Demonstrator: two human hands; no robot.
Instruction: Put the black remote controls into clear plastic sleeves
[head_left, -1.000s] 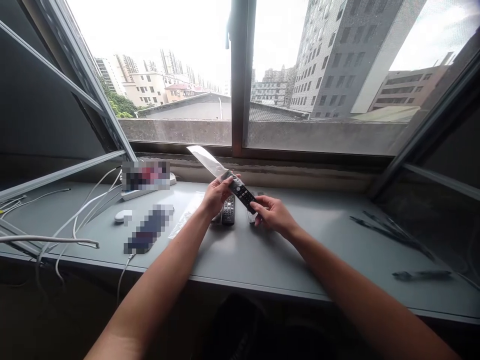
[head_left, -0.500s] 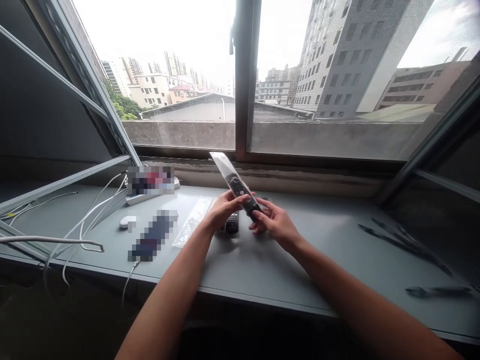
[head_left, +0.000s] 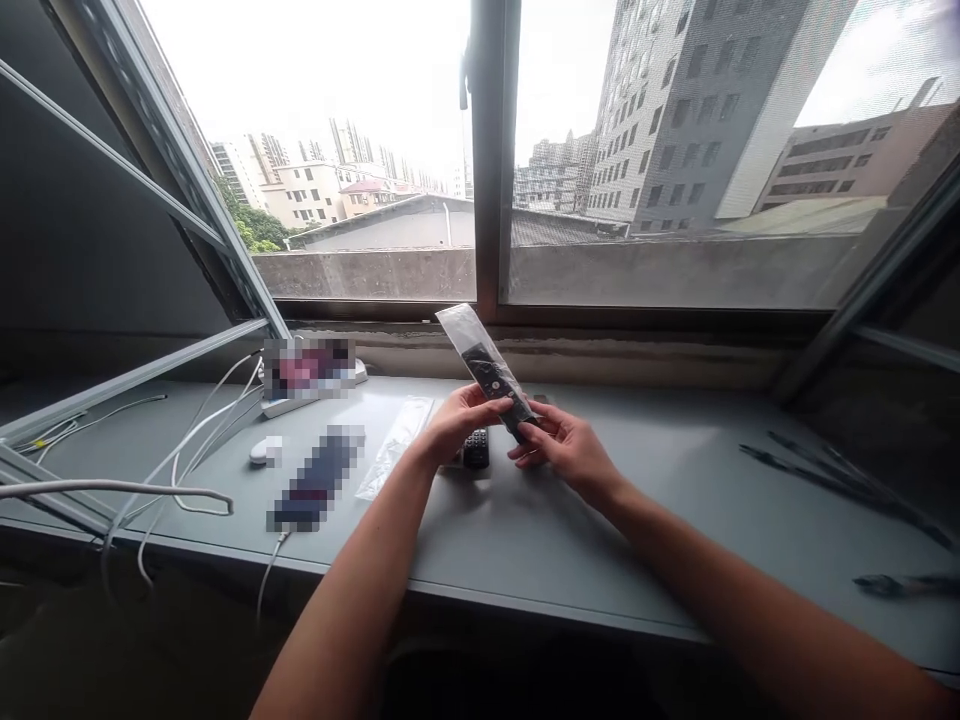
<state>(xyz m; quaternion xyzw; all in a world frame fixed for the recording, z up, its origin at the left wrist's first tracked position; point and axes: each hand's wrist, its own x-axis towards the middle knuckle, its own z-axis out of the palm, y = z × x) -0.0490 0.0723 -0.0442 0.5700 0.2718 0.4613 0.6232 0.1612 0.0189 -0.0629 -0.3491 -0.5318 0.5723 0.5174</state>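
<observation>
Behind my left hand (head_left: 469, 425), its fingers pinching the bagged remote (head_left: 491, 378) alongside my right's (head_left: 566, 445), another remote (head_left: 476, 448) is partly hidden.

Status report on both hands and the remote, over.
Left hand and right hand both gripping remote, partly in clear sleeve. Second remote on desk below. Nothing visibly blocking.

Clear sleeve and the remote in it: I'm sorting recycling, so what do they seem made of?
Sleeve: probably thin, glossy plastic film, being see-through and creased. Remote: likely hard black plastic, judging by its stiff, straight body; finish unclear.
</observation>
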